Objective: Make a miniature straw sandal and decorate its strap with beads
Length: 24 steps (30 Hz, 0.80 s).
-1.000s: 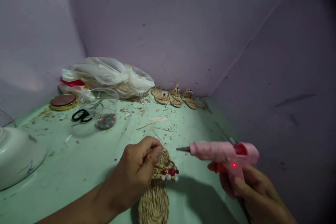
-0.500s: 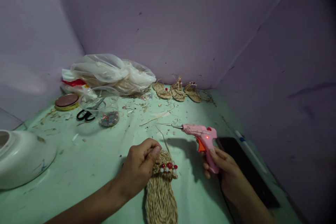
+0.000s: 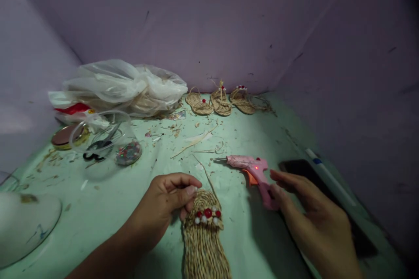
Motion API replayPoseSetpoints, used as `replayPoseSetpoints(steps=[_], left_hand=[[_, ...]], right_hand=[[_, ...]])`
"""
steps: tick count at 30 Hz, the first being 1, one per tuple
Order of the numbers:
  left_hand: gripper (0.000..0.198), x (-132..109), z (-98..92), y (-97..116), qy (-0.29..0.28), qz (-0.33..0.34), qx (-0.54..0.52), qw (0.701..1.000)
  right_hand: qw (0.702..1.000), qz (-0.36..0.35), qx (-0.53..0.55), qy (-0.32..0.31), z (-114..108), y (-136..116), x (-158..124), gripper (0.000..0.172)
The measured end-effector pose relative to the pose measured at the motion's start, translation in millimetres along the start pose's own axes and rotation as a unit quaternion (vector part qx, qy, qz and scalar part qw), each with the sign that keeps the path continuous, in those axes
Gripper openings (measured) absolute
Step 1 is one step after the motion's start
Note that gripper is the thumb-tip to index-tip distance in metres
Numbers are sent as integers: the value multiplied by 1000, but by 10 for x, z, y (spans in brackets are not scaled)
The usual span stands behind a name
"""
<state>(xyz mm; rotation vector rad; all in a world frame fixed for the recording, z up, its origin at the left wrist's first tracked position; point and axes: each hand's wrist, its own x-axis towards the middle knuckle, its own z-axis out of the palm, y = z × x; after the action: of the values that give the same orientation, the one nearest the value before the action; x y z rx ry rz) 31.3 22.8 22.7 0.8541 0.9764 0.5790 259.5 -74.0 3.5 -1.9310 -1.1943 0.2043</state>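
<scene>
My left hand (image 3: 166, 202) is closed in a pinch, with a tiny whitish spot between thumb and forefinger that I cannot make out. It is at the toe end of a woven straw slipper (image 3: 206, 248), which has a strap of red and white beads (image 3: 207, 214) across it. A loose strand (image 3: 207, 173) sticks up by the toe. To the right, a pink glue gun (image 3: 250, 165) with an orange trigger and lit red light lies on the table, nozzle pointing left. My right hand (image 3: 314, 218) is beside its handle, fingers apart and holding nothing.
Three small woven slippers (image 3: 220, 103) stand by the back wall, right of a plastic bag (image 3: 121, 87). At left are a clear tub (image 3: 127, 153) of beads, black-handled scissors (image 3: 94, 152), a round tin (image 3: 63, 137) and a white object (image 3: 26, 226). A dark flat object (image 3: 301, 170) and a pen (image 3: 330, 176) lie right.
My right hand has let go of the glue gun, which now rests on the table, and has opened. My left hand stays pinched by the slipper's toe. The view has shifted slightly.
</scene>
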Motion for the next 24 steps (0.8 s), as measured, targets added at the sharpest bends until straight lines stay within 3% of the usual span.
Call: replayPoseSetpoints(steps=[2, 6, 12, 18, 24], left_hand=[[24, 14, -7, 25, -1, -17, -30, 999], [26, 23, -30, 67, 7, -29, -42, 999], [18, -13, -24, 109, 30, -9, 71, 997], [6, -77, 47, 170, 28, 83, 220, 971], [17, -171, 41, 86, -11, 205, 346, 915]], right_hand=[[998, -19, 52, -27, 5, -149, -14, 16], [982, -62, 108, -144, 102, -359, -46, 11], [929, -60, 177, -319, 269, -423, -92, 19], [895, -37, 208, -394, 340, -419, -96, 20], [883, -20, 222, -414, 353, -437, -94, 17]])
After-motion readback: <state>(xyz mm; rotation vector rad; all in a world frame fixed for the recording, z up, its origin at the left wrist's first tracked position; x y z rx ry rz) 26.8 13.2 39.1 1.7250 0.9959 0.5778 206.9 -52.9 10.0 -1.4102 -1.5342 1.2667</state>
